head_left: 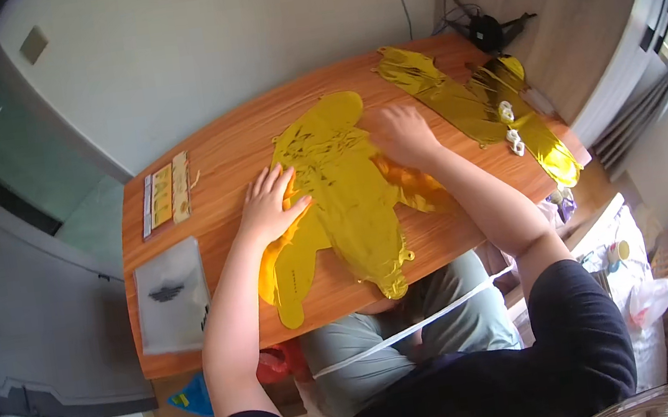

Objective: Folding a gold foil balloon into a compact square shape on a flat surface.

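Note:
A flat, wrinkled gold foil balloon (349,198) lies across the middle of the wooden table, its rounded lobes spread and its lower ends at the front edge. Small tabs stick out from its rim. My left hand (268,204) rests open on its left side, fingers spread, over an orange-tinted fold. Beside its upper right edge is my right hand (400,134), fingers curled in and fingertips partly hidden; whatever they may hold cannot be made out. Under my right forearm shows another shiny orange-gold fold.
More gold foil balloons (455,104) lie at the back right, with small white coils (506,111) on them. A black device with cables (488,30) sits in the far corner. On the left are a printed card pack (166,195) and a translucent bag (171,293).

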{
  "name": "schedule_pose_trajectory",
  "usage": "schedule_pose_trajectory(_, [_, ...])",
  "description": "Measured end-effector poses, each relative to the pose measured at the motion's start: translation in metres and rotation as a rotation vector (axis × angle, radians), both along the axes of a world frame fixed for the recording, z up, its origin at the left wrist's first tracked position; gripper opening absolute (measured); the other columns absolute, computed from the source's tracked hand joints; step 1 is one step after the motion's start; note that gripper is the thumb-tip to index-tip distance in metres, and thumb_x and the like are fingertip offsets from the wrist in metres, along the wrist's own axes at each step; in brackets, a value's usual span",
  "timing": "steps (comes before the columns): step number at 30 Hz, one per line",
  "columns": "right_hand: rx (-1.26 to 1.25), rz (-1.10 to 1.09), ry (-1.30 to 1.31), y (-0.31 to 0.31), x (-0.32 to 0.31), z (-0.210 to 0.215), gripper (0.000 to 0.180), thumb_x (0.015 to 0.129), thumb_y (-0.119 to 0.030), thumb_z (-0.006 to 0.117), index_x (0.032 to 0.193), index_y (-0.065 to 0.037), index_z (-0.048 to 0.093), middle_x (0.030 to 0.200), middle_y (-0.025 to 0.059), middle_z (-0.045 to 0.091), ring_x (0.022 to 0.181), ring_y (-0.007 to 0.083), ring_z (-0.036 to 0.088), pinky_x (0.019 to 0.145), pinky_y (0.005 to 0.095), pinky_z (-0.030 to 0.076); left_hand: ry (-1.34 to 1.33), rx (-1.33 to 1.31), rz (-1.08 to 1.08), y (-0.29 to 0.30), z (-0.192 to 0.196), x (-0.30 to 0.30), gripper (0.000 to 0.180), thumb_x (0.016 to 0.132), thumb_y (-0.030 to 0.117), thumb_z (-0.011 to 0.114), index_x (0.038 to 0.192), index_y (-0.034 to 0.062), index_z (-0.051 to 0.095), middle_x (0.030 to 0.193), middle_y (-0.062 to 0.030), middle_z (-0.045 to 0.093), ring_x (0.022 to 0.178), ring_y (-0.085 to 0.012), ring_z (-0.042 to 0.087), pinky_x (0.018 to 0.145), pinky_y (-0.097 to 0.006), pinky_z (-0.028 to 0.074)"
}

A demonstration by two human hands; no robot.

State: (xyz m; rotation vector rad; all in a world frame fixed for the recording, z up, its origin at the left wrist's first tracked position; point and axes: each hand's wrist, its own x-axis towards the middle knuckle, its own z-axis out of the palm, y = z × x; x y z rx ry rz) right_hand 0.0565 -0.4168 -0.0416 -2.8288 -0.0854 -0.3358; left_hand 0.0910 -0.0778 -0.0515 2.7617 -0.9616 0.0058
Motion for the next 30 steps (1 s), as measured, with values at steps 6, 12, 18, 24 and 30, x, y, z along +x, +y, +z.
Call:
schedule_pose_trajectory(6, [-0.245,-0.629,0.249,-0.084,-0.001,0.011,0.079,0.092,-0.056,0.065,0.151,-0.008,0.043,0.152,0.0158,0.046,0.143,0.0356,0.042,0.115,0.05,0.038,0.01,0.0,0.012,-0.007,0.004,-0.005,0.078,0.097,0.06,0.058,0.158,0.0174,0.037,0.167,-0.0124,0.029,0.156,-0.0313,0.02,0.127,-0.049,0.015])
schedule_pose_trajectory(12, [-0.21,-0.578,0.229,-0.07,-0.004,0.018,0.057,0.095,-0.052,0.061,0.131,-0.007,0.064,0.139,0.0132,0.059,0.132,0.0335,0.053,0.102,0.0523,0.048,0.024,-0.017,0.045,0.0,0.003,-0.008,0.078,0.096,0.061,0.059,0.158,0.0186,0.038,0.167,-0.0117,0.029,0.156,-0.0315,0.021,0.126,-0.053,0.016])
schedule_pose_trajectory(18, [-0.205,-0.536,0.121,-0.07,0.009,0.003,0.041,0.096,-0.039,0.059,0.119,-0.008,0.071,0.126,0.0143,0.066,0.118,0.0351,0.063,0.095,0.0452,0.054,0.003,-0.02,0.025,0.002,-0.003,-0.002,0.08,0.096,0.066,0.055,0.159,0.0196,0.037,0.167,-0.011,0.028,0.156,-0.0308,0.02,0.127,-0.052,0.014])
schedule_pose_trajectory(24, [-0.27,-0.467,0.005,-0.064,0.029,-0.005,0.027,0.094,-0.022,0.054,0.109,-0.007,0.071,0.11,0.017,0.071,0.1,0.0371,0.07,0.083,0.0443,0.058,0.028,-0.016,0.056,0.011,-0.004,-0.002,0.084,0.095,0.07,0.052,0.159,0.0186,0.035,0.168,-0.0105,0.028,0.157,-0.03,0.019,0.127,-0.051,0.013])
schedule_pose_trajectory(30, [0.036,-0.112,0.109,-0.059,0.028,0.063,0.026,0.097,-0.022,0.06,0.107,0.001,0.069,0.096,0.0171,0.072,0.088,0.0305,0.071,0.077,0.0398,0.058,0.024,-0.017,0.066,0.021,-0.021,0.003,0.085,0.094,0.07,0.051,0.159,0.0172,0.037,0.167,-0.0109,0.029,0.156,-0.0309,0.02,0.127,-0.052,0.013])
